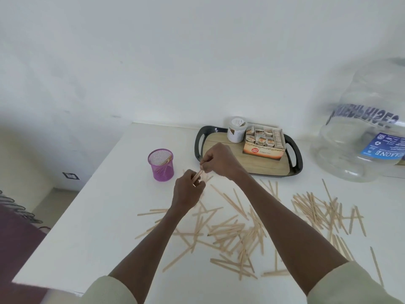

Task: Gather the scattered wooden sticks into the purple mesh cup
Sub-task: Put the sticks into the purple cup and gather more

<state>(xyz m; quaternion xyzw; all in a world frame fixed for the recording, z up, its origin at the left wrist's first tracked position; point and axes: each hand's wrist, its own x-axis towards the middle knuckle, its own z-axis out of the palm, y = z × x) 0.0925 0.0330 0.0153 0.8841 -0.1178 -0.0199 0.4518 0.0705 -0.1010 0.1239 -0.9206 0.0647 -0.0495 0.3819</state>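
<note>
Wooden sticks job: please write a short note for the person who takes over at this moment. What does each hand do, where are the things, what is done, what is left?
Left hand: grips the lower end of a small bundle of sticks.
Right hand: pinches the upper end of the same bundle.
Purple mesh cup: upright on the white table, left of the hands and of the black tray.
Done: a few sticks already stand in the cup.
Left: put the held bundle in, then gather the scattered sticks spread across the table in front and to the right.
</note>
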